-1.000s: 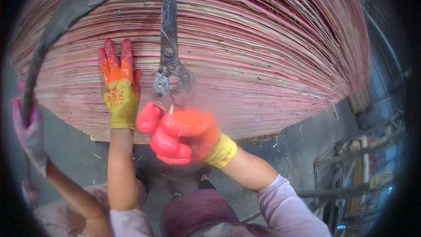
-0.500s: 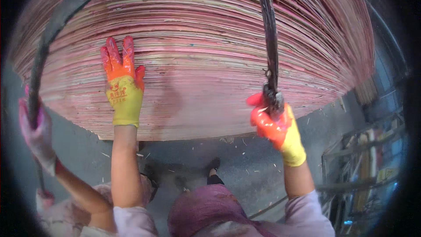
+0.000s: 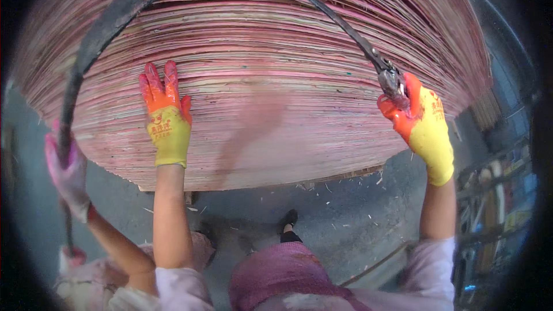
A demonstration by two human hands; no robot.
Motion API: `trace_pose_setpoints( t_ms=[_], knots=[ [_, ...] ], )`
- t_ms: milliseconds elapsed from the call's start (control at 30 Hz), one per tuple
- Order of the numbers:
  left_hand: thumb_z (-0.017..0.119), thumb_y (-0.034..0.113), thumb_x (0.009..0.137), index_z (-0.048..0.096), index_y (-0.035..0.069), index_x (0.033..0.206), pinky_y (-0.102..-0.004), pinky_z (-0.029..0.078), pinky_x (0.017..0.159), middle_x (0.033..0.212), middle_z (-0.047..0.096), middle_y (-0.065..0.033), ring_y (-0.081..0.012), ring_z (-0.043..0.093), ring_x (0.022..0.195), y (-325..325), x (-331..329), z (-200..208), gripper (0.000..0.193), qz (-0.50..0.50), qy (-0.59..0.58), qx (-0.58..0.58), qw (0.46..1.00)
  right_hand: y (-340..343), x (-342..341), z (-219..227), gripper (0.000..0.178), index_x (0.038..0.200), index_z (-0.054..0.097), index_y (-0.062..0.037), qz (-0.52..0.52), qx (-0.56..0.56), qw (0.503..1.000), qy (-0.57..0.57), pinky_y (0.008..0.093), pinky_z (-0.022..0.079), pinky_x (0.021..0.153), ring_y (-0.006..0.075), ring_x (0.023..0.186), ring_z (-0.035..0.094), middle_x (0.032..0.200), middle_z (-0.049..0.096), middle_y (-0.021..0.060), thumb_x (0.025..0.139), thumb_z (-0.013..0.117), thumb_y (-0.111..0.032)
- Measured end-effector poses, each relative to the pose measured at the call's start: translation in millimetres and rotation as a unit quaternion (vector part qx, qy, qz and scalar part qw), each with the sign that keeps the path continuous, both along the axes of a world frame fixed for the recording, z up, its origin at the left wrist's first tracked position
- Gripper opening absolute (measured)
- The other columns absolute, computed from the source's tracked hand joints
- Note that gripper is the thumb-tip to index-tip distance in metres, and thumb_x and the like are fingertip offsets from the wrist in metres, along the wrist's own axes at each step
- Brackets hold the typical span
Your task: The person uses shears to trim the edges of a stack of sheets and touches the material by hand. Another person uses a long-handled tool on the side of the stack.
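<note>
A tall stack of thin, pink-stained sheets, looking like wood veneer, spreads in front of me with its layered edges facing me. My left hand, in a yellow glove with an orange coated palm, lies against those edges with fingers stretched out, holding nothing. My right hand, gloved alike, is wrapped round the handle end of a long, dark, narrow-bladed knife. The blade slants up and to the left across the stack's upper edges. Whether its tip goes between sheets I cannot tell.
At left, a co-worker's gloved hand grips a long dark tool with a curved blade, close to my left arm. Scraps litter the grey floor. A rack with assorted items stands at right.
My right hand has moved right and upward, and the knife has swung from near upright to a leftward slant. The co-worker's blade has shifted, its tip now showing. My left hand stays against the stack.
</note>
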State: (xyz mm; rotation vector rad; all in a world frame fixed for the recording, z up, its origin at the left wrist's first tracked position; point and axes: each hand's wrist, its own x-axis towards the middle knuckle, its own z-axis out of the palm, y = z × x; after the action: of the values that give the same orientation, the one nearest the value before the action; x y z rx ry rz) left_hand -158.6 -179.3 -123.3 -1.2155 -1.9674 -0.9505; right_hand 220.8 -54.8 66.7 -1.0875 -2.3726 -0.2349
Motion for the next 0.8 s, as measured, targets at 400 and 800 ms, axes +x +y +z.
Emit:
trace_pose_setpoints(
  t_ms=[400,800],
  knots=[
    [0.072,0.005,0.085,0.033,0.025,0.162,-0.0497,0.044,0.115,0.17,0.022,-0.0195,-0.046,0.023,0.155,1.8,-1.2,-2.7,0.089,0.022,-0.006,-0.012,1.0,-10.2,5.7,19.4,0.027,0.097,0.062,-0.0036,0.011,-0.038,0.999,0.005,0.0506,0.048,0.069,0.0468,0.082,0.064,0.083,0.067,0.0239,0.08,0.076,-0.019],
    [0.071,0.005,0.086,0.028,0.023,0.165,-0.0484,0.036,0.12,0.171,0.02,-0.0218,-0.0493,0.022,0.154,0.1,0.8,0.2,0.092,0.022,-0.022,-0.04,0.999,-6.1,6.1,44.7,0.03,0.099,0.065,-0.0033,0.006,0.005,0.998,-0.057,0.0514,0.048,0.072,0.0462,0.083,0.063,0.083,0.067,0.0233,0.083,0.075,-0.026]
  ],
)
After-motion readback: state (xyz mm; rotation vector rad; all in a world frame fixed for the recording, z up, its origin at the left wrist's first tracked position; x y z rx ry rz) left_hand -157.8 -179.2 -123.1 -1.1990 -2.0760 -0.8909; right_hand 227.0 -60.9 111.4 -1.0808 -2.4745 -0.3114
